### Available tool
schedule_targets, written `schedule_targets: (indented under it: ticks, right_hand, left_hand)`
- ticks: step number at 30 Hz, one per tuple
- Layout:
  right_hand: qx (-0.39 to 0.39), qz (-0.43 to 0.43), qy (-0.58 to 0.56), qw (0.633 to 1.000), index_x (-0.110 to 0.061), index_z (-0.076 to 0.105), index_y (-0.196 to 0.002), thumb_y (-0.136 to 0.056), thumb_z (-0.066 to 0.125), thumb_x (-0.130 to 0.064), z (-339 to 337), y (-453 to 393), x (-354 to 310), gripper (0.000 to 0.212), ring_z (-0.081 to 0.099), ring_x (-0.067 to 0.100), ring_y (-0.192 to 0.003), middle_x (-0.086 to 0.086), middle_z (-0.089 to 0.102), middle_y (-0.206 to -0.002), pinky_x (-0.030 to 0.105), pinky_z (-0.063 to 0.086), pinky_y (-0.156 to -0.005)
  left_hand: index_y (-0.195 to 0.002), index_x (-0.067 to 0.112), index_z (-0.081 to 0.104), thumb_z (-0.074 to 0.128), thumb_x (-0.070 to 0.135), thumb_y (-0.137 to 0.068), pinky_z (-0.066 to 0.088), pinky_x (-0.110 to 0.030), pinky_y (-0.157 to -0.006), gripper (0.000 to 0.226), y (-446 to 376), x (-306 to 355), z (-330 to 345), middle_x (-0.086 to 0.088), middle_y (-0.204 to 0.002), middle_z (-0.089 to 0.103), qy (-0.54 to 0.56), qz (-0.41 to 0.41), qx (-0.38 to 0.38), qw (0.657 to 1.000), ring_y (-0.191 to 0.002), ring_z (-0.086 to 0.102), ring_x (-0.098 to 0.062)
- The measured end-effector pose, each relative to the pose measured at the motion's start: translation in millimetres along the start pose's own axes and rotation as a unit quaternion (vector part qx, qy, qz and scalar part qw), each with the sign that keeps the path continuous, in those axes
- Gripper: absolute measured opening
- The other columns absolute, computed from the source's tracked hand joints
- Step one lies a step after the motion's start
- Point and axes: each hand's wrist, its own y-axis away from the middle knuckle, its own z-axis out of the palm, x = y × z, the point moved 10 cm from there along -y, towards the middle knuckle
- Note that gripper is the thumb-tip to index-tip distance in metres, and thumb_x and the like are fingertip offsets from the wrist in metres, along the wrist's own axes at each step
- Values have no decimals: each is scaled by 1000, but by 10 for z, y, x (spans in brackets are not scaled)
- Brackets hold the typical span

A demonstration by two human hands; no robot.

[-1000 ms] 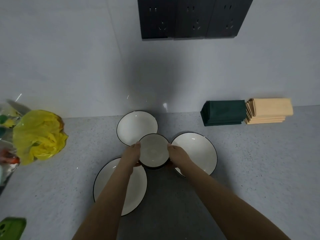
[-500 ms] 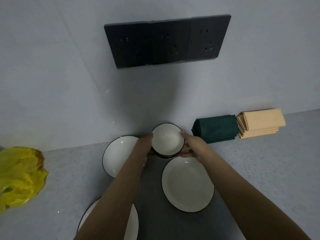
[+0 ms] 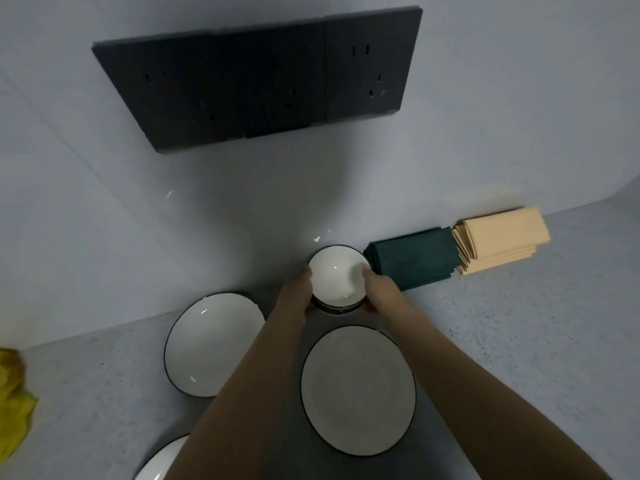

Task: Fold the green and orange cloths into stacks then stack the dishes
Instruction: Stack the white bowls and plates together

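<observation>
Change: both hands and the bowl sit further up the frame than half a second ago, closer to the wall and the green cloths; the plates now lie lower in the picture.
Left hand: left hand (image 3: 297, 292) curls around the left side of the bowl, fingers wrapped on its rim and outer wall.
Right hand: right hand (image 3: 378, 286) grips the right side of the bowl the same way, thumb at the rim.
Bowl: small white bowl (image 3: 337, 276) with a dark rim, held between the two hands at centre frame, upright, just beside the green stack; a dark band shows under it, and I cannot tell whether it rests on the counter.
Green cloths: folded green stack (image 3: 414, 258) right of centre, against the wall.
Orange cloths: folded orange stack (image 3: 502, 239) touching the green stack on its right side.
Plates: one white plate (image 3: 358, 389) lies below the bowl, between the forearms; a second plate (image 3: 207, 344) lies to the left; a third plate (image 3: 157, 462) is partly cut off at the bottom edge.
Counter: grey speckled counter (image 3: 519, 341) carries everything.
Wall: dark socket panel (image 3: 263, 81) at upper centre.
Left edge: yellow bag (image 3: 14, 403), partly out of frame.
</observation>
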Motion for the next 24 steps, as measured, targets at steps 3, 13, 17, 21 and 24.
schedule_targets:
  ticks: [3, 13, 17, 21, 24]
  right_hand:
    - [5, -28, -8, 1000, -1, 58, -106, -99, 39, -32, -11, 131, 120, 37, 57, 30, -95, 16, 59, -100, 39, 46, -91]
    - [89, -144, 357, 919, -29, 27, -146, -94, 43, -16, -371, 670, 1075, 56, 42, 27, -120, 11, 41, -135, 34, 34, -101]
    - [48, -178, 260, 948, -28, 34, -142, -95, 39, -3, -309, 839, 1191, 53, 54, 27, -107, 13, 55, -122, 31, 43, -93]
    - [66, -186, 146, 969, -8, 53, -127, -89, 42, 7, -100, 1068, 1088, 42, 57, 25, -104, 13, 61, -118, 27, 41, -84]
    - [39, -191, 110, 975, -4, 56, -117, -90, 50, 3, 259, 1176, 893, 28, 57, 20, -91, 12, 63, -109, 28, 45, -76]
  left_hand:
    - [-105, 11, 57, 37, 35, -101, 45, -37, -97, 31, 95, -50, -13, -8, -107, 54, -23, 45, 12, 999, -100, 53, -25]
    - [-133, 9, 50, 48, 10, -94, 40, -27, -89, 39, 786, -1121, -312, -15, -127, 58, -361, 134, 53, 921, -116, 53, -32]
    - [-118, 11, 65, 49, -3, -85, 40, -24, -77, 39, 966, -1096, -543, -11, -108, 68, -307, 174, 64, 933, -102, 61, -30]
    - [-109, 11, 67, 54, 2, -88, 40, -25, -76, 26, 1128, -819, -1060, -7, -100, 69, -286, 211, 130, 926, -96, 63, -29]
    - [-114, 8, 66, 57, 6, -91, 39, -23, -78, 25, 1208, -568, -1606, -10, -107, 68, -266, 216, 198, 919, -99, 62, -28]
